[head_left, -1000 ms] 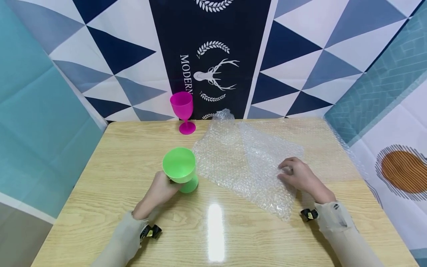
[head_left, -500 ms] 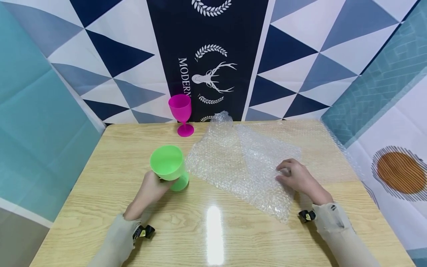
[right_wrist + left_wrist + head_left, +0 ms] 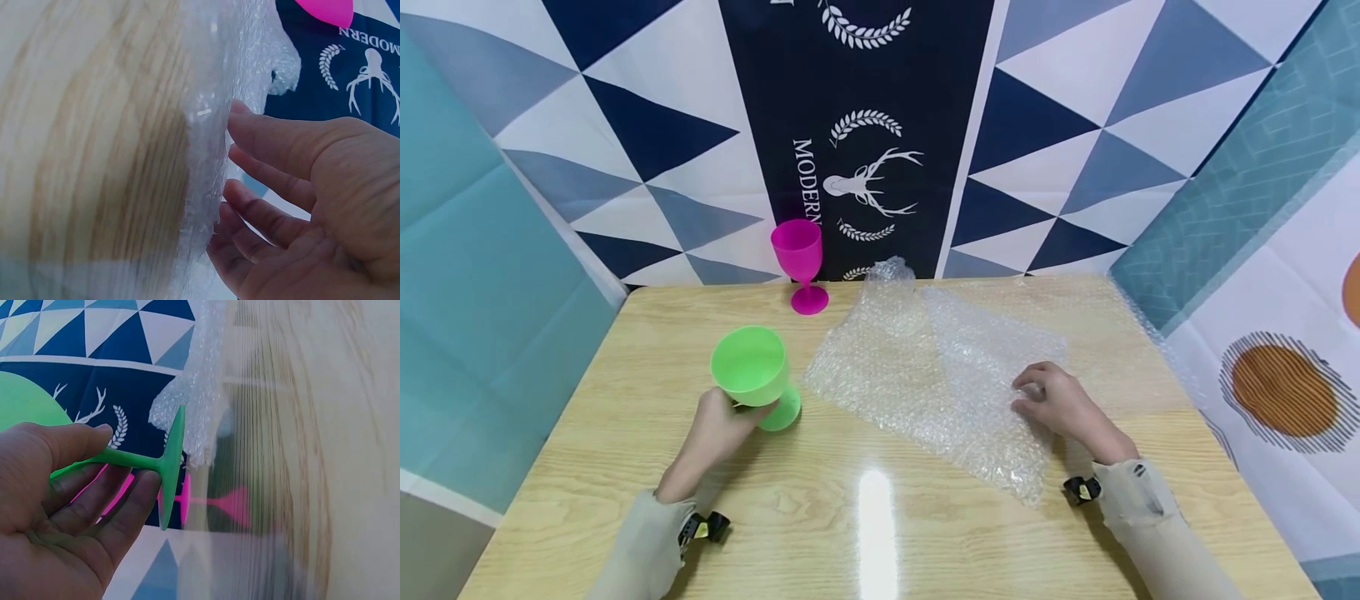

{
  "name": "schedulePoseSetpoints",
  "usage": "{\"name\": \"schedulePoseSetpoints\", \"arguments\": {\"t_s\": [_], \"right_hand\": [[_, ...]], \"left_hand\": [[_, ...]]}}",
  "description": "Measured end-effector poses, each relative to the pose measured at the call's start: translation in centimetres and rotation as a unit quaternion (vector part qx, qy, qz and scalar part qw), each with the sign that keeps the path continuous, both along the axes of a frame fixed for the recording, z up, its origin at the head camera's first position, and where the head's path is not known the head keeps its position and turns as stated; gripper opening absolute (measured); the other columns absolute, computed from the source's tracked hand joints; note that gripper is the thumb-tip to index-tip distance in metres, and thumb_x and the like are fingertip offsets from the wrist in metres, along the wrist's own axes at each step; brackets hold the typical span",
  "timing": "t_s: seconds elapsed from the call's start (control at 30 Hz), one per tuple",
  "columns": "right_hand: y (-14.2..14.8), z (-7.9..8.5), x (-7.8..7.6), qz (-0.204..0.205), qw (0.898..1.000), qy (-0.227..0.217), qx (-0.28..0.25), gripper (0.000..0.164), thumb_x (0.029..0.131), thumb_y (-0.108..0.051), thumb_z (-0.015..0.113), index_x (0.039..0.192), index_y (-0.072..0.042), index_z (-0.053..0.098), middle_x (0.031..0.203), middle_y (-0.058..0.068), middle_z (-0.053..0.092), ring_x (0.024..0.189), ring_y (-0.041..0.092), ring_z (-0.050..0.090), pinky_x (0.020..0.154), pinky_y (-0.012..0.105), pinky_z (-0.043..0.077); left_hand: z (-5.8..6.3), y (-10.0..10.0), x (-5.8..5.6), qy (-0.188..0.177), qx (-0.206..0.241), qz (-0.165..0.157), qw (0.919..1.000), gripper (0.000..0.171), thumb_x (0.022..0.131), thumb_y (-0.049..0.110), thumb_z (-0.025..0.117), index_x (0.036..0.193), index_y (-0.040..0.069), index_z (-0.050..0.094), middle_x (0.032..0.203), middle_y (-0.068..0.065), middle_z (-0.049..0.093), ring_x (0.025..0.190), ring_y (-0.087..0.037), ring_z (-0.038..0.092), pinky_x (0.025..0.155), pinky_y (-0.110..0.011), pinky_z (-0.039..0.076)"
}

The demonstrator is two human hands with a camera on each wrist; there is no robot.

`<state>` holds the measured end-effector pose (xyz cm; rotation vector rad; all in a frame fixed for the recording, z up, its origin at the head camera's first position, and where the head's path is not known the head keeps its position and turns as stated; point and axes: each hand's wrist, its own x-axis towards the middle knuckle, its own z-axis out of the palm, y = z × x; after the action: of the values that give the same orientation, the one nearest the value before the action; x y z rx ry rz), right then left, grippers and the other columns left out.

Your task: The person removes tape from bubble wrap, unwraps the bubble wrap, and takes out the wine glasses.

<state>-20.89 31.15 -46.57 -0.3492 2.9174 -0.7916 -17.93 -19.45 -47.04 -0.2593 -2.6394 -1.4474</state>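
Observation:
My left hand (image 3: 718, 425) grips a light green plastic goblet (image 3: 750, 364) by its stem, bowl upward and tilted slightly. Thumb and fingers wrap that stem in the left wrist view, and the round green base (image 3: 173, 469) appears just off the table. To the right, a sheet of clear bubble wrap (image 3: 925, 383) lies spread out, its near part doubled in a folded layer. My right hand (image 3: 1060, 404) rests on this folded part, fingers loosely bent, fingertips touching the wrap (image 3: 209, 144). A magenta goblet (image 3: 797, 250) stands upright at the table's back edge, untouched.
The wood-grain table (image 3: 820, 517) reflects a bright strip of light near its front. Behind it hangs a patterned cloth (image 3: 865, 100) with triangles and a deer head. Bubble wrap reaches the table's back and right edges, with a bunched corner at the back.
My left hand has carried the green goblet leftward, away from the bubble wrap. My right hand stays at the same spot on the wrap. The head view has shifted slightly.

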Motion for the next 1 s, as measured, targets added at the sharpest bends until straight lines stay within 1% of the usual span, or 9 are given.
{"name": "schedulePoseSetpoints", "arguments": {"t_s": [0.1, 0.3, 0.43, 0.6, 0.77, 1.0], "right_hand": [[0.0, 0.0, 0.0, 0.002, 1.000, 0.004, -0.003, 0.023, 0.089, -0.010, 0.078, 0.109, 0.000, 0.073, 0.129, 0.033, 0.057, 0.112, 0.053, 0.061, 0.095, 0.066, 0.052], [-0.2, -0.1, 0.2, 0.000, 1.000, -0.002, -0.006, 0.022, 0.089, -0.009, 0.078, 0.109, 0.000, 0.073, 0.129, 0.034, 0.057, 0.112, 0.054, 0.060, 0.095, 0.066, 0.053], [-0.1, -0.1, 0.3, -0.004, 1.000, -0.002, -0.002, 0.022, 0.089, -0.009, 0.078, 0.109, 0.001, 0.073, 0.129, 0.034, 0.057, 0.111, 0.053, 0.061, 0.094, 0.065, 0.053], [-0.1, -0.3, 0.2, -0.006, 1.000, 0.000, 0.000, 0.022, 0.089, -0.009, 0.078, 0.108, 0.000, 0.073, 0.129, 0.034, 0.057, 0.110, 0.052, 0.062, 0.093, 0.065, 0.054], [-0.1, -0.2, 0.4, -0.006, 1.000, 0.007, 0.006, 0.023, 0.088, -0.010, 0.080, 0.108, -0.001, 0.073, 0.128, 0.032, 0.059, 0.108, 0.050, 0.063, 0.093, 0.064, 0.054], [-0.4, 0.1, 0.5, -0.012, 1.000, 0.000, 0.012, 0.024, 0.089, -0.011, 0.079, 0.109, -0.001, 0.073, 0.128, 0.030, 0.060, 0.114, 0.052, 0.061, 0.095, 0.065, 0.053]], "left_hand": [[0.0, -0.3, -0.1, -0.002, 0.001, 0.005, 1.0000, 0.045, 0.087, 0.006, 0.081, 0.127, 0.000, 0.060, 0.122, -0.020, 0.071, 0.116, -0.040, 0.068, 0.100, -0.056, 0.056], [0.0, -0.6, -0.3, 0.004, -0.018, 0.022, 0.9996, 0.042, 0.089, 0.010, 0.081, 0.125, 0.001, 0.062, 0.119, -0.019, 0.072, 0.117, -0.038, 0.068, 0.100, -0.056, 0.055], [0.1, -0.7, -0.4, 0.007, -0.021, 0.021, 0.9995, 0.043, 0.089, 0.010, 0.080, 0.126, 0.001, 0.061, 0.120, -0.020, 0.071, 0.117, -0.038, 0.067, 0.100, -0.056, 0.055], [0.0, -0.9, -0.5, 0.011, -0.025, 0.021, 0.9994, 0.042, 0.088, 0.007, 0.079, 0.125, 0.000, 0.061, 0.118, -0.020, 0.071, 0.114, -0.039, 0.068, 0.097, -0.056, 0.057], [0.0, -1.1, -0.8, 0.008, -0.026, 0.023, 0.9994, 0.042, 0.089, 0.008, 0.079, 0.126, 0.001, 0.060, 0.120, -0.021, 0.070, 0.115, -0.041, 0.068, 0.098, -0.058, 0.056], [-0.2, -1.4, -1.1, 0.012, -0.035, 0.029, 0.9989, 0.043, 0.088, 0.009, 0.079, 0.125, -0.001, 0.060, 0.119, -0.022, 0.070, 0.115, -0.041, 0.068, 0.098, -0.058, 0.056]]}}
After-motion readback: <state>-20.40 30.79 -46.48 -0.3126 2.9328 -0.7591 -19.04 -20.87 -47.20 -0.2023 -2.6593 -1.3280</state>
